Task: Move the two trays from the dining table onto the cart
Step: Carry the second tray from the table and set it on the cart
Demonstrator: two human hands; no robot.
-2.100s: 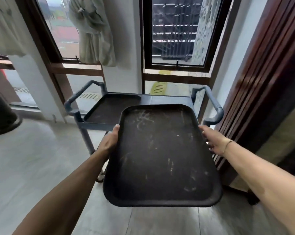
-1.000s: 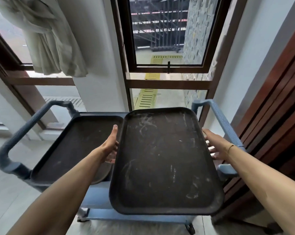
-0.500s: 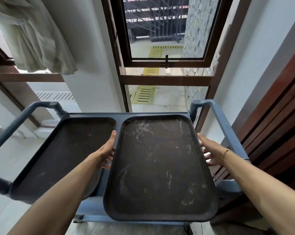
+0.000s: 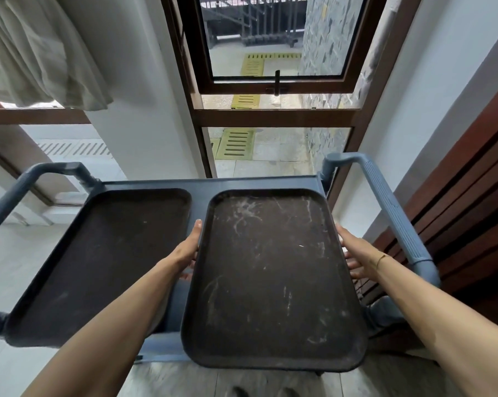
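Second tray over right side of cart top, both hands gripping its edges; first tray already seated on the left.

The scratched tray (image 4: pixel 273 279) is held by its long sides: left hand (image 4: pixel 186 253) with fingers (image 4: pixel 196 229) clamped on the left rim, right hand (image 4: pixel 356 253) grasping the right rim. Its far end lies over the cart (image 4: pixel 242 183); its near end overhangs the cart's near edge. Whether it rests on the cart yet cannot be told. The other tray (image 4: pixel 104 259) lies just beside it on the left. Risks, as judged: release with this overhang could tip the tray toward the floor; the left fingers could be pinched between the trays; the right hand is close to the cart handle (image 4: pixel 391 213).
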